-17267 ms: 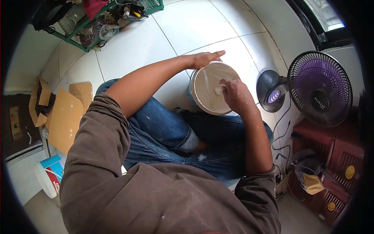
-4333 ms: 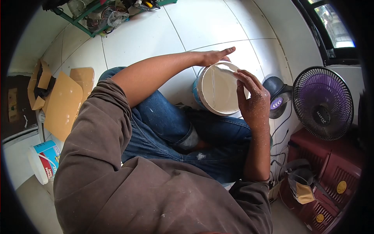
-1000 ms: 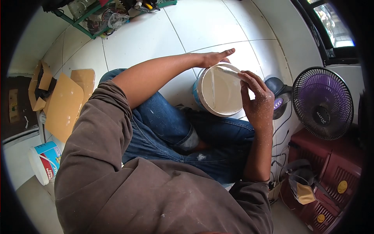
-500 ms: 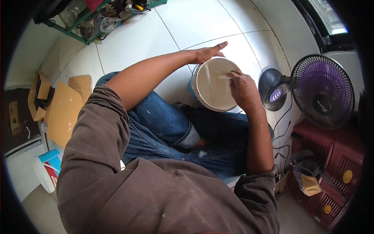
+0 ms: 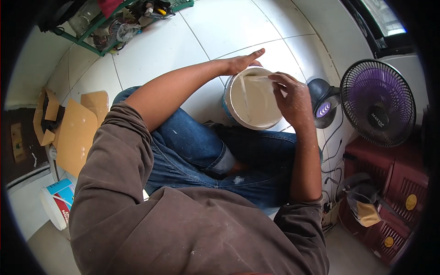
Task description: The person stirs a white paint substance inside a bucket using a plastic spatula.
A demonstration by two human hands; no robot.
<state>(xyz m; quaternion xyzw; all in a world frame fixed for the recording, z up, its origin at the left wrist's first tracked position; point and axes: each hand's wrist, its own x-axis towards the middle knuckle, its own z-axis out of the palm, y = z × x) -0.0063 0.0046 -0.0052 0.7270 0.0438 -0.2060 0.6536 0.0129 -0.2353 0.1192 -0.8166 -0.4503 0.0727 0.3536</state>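
A round bucket (image 5: 230, 112) with a whitish inside sits in front of my crossed legs, its mouth facing me. My left hand (image 5: 241, 64) is at its far left rim, thumb stretched outward; the other fingers are mostly hidden against the bucket's outside. Over the right side of the mouth, my right hand (image 5: 293, 98) pinches a thin, pale, flat piece (image 5: 259, 79) that points left across the opening. White specks cover this hand. A narrow pale strip (image 5: 244, 94) runs down the left part of the bucket's interior.
To the right stand a black and purple fan (image 5: 378, 103) and maroon crates (image 5: 376, 160) with a mask (image 5: 362, 206). Cables lie on the floor near them. At left are cardboard (image 5: 75, 133) and a white-and-blue tub (image 5: 57, 201). A green rack (image 5: 87, 43) stands at the back.
My right hand has moved slightly up and right with the pale piece, which now lies nearer the bucket's far rim. My left hand stays at the rim.
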